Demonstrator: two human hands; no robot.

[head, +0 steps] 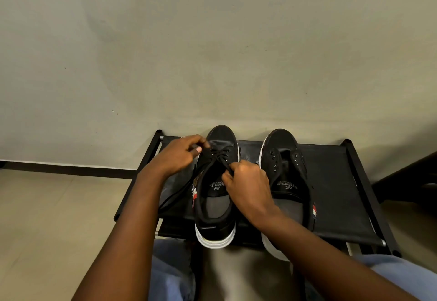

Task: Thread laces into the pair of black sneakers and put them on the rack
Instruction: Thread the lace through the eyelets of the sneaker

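Head view shows us our right hand [246, 183] curled over the opening of the left sneaker [216, 187], thumb and fingers pinching one end of the black lace [221, 158] just where it rises from the eyelets. From that pinch the lace crosses the upper eyelets in a few passes and runs to our left hand [181, 155], which sits just beyond and to the left of the right hand, at the sneaker's outer side near the toe. Its fingers are bent in and its thumb presses the other lace end against them. Below the left hand a loose length of lace trails down past our forearm and over the left edge of the rack [335, 196].

Just to the right of our right hand stands the second sneaker [287, 182], its eyelets bare and its tongue open; we see no lace in it. Both black sneakers have white soles, point away from us toward the wall [212, 40], and rest side by side on the rack's black fabric top shelf, heels overhanging the near edge. Nearer to us than the hands, our knees in blue jeans [170, 274] frame the rack, which stands on the pale tiled floor [54, 210].
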